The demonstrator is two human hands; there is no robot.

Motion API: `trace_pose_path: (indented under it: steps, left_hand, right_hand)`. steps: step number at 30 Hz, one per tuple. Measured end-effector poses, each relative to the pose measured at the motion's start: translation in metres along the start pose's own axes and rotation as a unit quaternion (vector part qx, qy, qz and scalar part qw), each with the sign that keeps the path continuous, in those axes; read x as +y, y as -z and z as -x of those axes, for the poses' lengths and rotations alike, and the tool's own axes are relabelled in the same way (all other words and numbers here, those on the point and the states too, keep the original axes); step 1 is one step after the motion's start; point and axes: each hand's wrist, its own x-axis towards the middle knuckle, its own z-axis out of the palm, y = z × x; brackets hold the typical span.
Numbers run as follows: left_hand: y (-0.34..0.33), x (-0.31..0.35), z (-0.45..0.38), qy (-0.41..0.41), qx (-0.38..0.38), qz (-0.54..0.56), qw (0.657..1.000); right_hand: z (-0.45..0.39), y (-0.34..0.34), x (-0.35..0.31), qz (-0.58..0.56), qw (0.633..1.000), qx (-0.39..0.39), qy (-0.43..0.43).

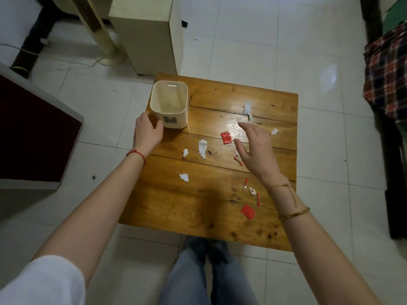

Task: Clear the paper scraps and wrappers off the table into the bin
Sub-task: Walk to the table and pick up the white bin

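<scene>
A small cream bin (174,119) stands empty at the far left corner of the wooden table (176,203). My left hand (148,130) rests against its near left side, fingers curled around the wall. My right hand (255,150) hovers open over the table's middle, fingers spread, holding nothing. A red wrapper (226,137) lies just left of its fingertips. Several white paper scraps lie about: one (202,148) at the middle, one (247,106) far back, one (184,177) nearer me. Another red wrapper (248,211) and thin red strips (258,199) lie near my right wrist.
The low table stands on a white tiled floor. A cream cabinet (152,40) and a fan stand (99,31) are beyond the bin. A dark red panel (33,133) is at the left, a plaid cloth (387,80) at the right. My legs (207,274) are below the table's near edge.
</scene>
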Motion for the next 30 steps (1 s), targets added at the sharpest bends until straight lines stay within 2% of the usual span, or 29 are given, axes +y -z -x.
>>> trace_pose_path:
  steps: [3, 7, 13, 20, 25, 30]
  left_hand:
    - [-0.024, -0.009, -0.045, 0.114, -0.035, 0.084, 0.989]
    - [-0.05, -0.021, -0.088, 0.21, -0.045, 0.239, 0.947]
    - [-0.072, -0.032, -0.133, 0.211, -0.057, 0.356, 0.908]
    - [-0.082, -0.03, -0.147, 0.229, -0.05, 0.447, 0.864]
    - [-0.075, -0.026, -0.125, 0.205, -0.023, 0.41, 0.888]
    - [-0.064, -0.017, -0.051, 0.159, -0.039, 0.363, 0.917]
  right_hand:
    - [-0.032, -0.033, 0.013, 0.005, 1.0, -0.019, 0.0]
    - [-0.067, -0.073, 0.028, -0.004, 1.0, -0.025, 0.005]
    - [-0.095, -0.114, 0.047, 0.01, 1.0, -0.023, 0.009]
    - [-0.091, -0.13, 0.064, 0.03, 0.999, -0.028, -0.001]
    - [-0.075, -0.122, 0.074, 0.017, 0.999, -0.023, -0.023]
    - [-0.034, -0.109, 0.094, 0.007, 0.997, -0.031, -0.072]
